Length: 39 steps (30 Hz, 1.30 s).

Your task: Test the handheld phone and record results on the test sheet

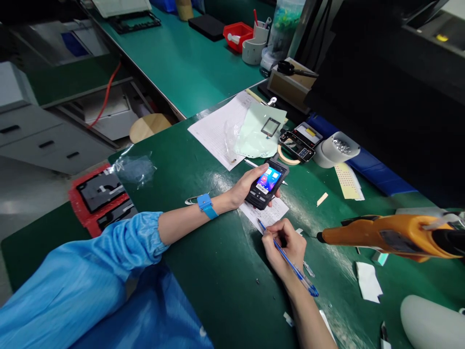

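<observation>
My left hand (244, 188) is wrapped round a black handheld device (268, 183) with a lit colour screen, held just above the green mat. A blue wristband (207, 205) sits on that wrist. My right hand (285, 246) pinches a blue pen (290, 261), its tip resting on a small white paper slip (271, 213) that lies under the device.
An orange electric screwdriver (385, 236) hangs at the right, pointing left. Behind the device lie paper sheets (221, 130), a plastic bag, an opened device (297, 145), a tape ring and a white cup of screws (336, 149). A red tray (98, 196) sits at the mat's left edge.
</observation>
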### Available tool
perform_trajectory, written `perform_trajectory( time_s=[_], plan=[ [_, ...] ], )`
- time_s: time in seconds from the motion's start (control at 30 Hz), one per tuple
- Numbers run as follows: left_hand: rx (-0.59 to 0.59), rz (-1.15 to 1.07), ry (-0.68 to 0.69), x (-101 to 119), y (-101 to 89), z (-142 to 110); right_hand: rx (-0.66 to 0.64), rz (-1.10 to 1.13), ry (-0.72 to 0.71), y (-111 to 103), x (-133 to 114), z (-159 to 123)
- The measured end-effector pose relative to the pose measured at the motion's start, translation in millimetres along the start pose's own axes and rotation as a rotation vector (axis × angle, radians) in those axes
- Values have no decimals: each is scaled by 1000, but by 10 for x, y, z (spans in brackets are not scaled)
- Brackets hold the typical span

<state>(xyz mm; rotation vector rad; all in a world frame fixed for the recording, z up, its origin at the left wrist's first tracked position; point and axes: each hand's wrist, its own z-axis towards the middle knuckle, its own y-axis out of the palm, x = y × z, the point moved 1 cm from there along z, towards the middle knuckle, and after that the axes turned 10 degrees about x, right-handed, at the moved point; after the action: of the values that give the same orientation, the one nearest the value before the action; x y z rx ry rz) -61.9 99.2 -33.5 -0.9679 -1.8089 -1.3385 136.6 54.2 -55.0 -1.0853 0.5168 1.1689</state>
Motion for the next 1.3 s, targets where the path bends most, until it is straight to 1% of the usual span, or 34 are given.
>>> perform_trajectory(
  time_s=[0.3, 0.37, 0.5, 0.57, 0.63, 0.7, 0.8, 0.87, 0.97, 1.03, 1.07, 1.17, 1.23, 1.3],
  plan=[
    [9, -49, -17, -14, 6, -7, -7, 40, -4, -7, -11, 7],
    [10, -69, -21, -6, 9, -12, -6, 37, 43, -16, -26, 2],
    [11, -95, 2, 21, 14, -32, 20, 47, 199, -53, -61, -10],
    [10, -109, 25, 21, 12, -43, 57, 56, 261, -70, -62, 0],
    [-3, -134, 42, 6, 8, -52, 112, 72, 286, -75, -53, 28],
    [-18, -158, 52, -15, 4, -63, 194, 125, 256, -68, -47, 64],
    [-39, -170, 56, -30, 6, -92, 296, 241, 147, -59, -54, 102],
    [-54, -160, 56, -22, 16, -122, 300, 258, 77, -67, -55, 110],
    [-49, -97, 61, 1, 36, -169, 263, 134, -4, -89, -35, 108],
    [-19, -40, 60, 12, 50, -192, 283, 47, -35, -86, -13, 103],
    [-1, -16, 57, 14, 57, -201, 309, 37, -43, -75, -5, 99],
    [48, 32, 48, 13, 76, -216, 376, 166, -38, -15, -2, 77],
    [69, 52, 57, 18, 85, -224, 357, 249, -30, 20, -14, 62],
    [85, 58, 77, 35, 84, -230, 329, 253, -17, 29, -27, 52]
  ],
)
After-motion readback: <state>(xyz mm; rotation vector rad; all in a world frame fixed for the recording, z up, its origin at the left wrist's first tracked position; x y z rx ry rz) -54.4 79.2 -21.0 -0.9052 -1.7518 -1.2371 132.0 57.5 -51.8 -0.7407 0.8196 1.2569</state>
